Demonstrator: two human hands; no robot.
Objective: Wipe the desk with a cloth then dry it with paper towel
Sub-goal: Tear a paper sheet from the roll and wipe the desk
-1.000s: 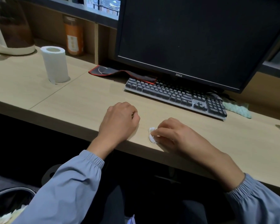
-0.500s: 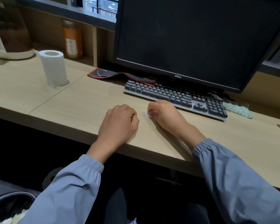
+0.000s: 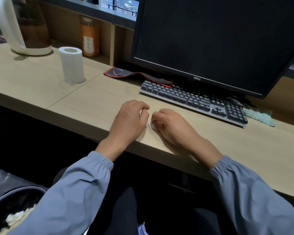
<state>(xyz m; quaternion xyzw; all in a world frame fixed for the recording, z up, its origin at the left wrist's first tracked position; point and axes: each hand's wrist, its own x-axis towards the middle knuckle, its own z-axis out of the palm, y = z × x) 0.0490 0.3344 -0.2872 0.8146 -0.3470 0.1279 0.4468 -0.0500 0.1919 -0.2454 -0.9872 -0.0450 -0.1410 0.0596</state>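
right hand (image 3: 173, 128) drew back, grip clamping paper wad (image 3: 150, 125); left hand (image 3: 129, 122) loose, seemingly empty.

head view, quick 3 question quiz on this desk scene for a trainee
1. True or false: the green cloth lies by the right end of the keyboard.
2. What does the right hand hold against the desk? A) a pen B) a white paper wad C) a mouse
3. Fill in: the paper towel roll stands ___ on its end.

Key: 1 true; 2 B; 3 upright
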